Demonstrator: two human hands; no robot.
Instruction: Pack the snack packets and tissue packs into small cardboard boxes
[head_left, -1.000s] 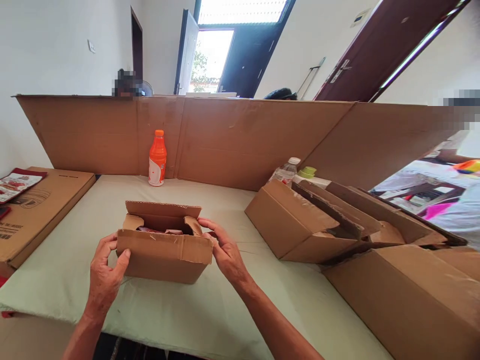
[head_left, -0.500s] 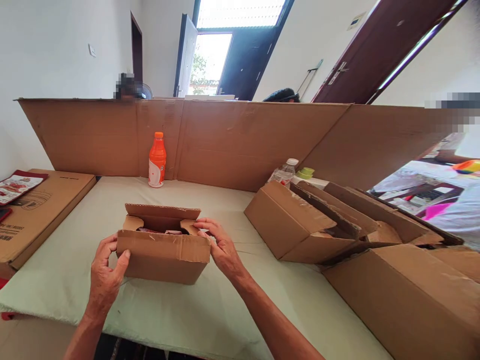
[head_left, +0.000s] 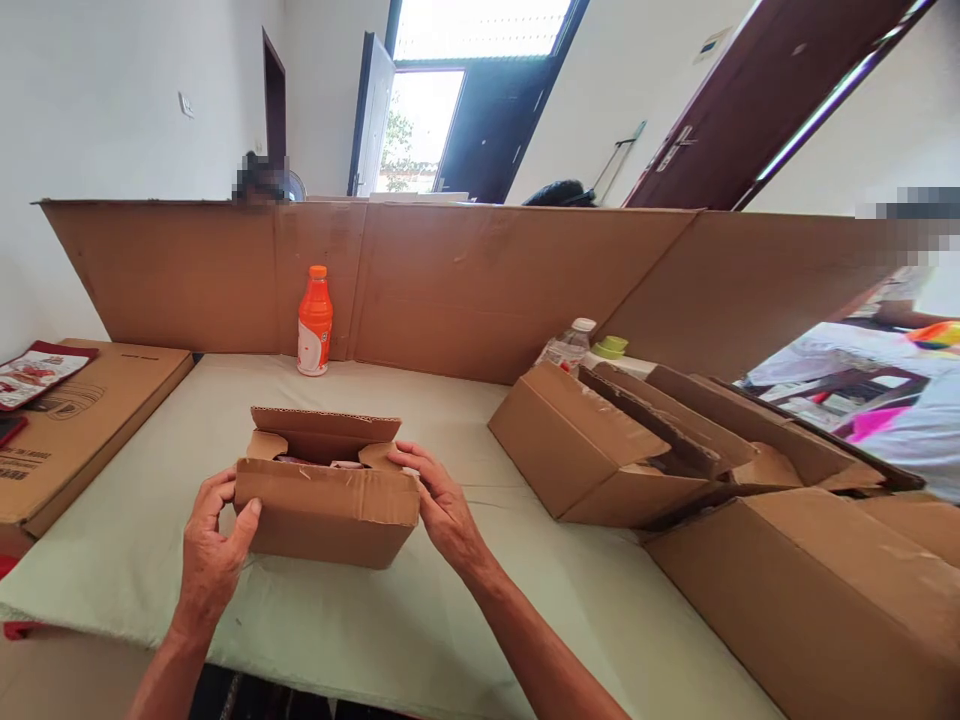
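A small brown cardboard box stands on the pale green cloth in front of me, its top flaps raised. Inside it, partly hidden by the front panel, are some reddish and pale packets that I cannot make out well. My left hand grips the box's left end, thumb pressed on the front face and fingers around the side. At the opposite end, my right hand holds the right side, its fingertips by the small right flap.
An orange bottle stands behind the box, before a long cardboard partition. Larger open cartons crowd the right side, with a clear plastic bottle behind them. A flat carton lies left. Other people are partly visible beyond the partition.
The box and my left hand stay practically in place. The fingers of my right hand have shifted slightly at the box's right edge.
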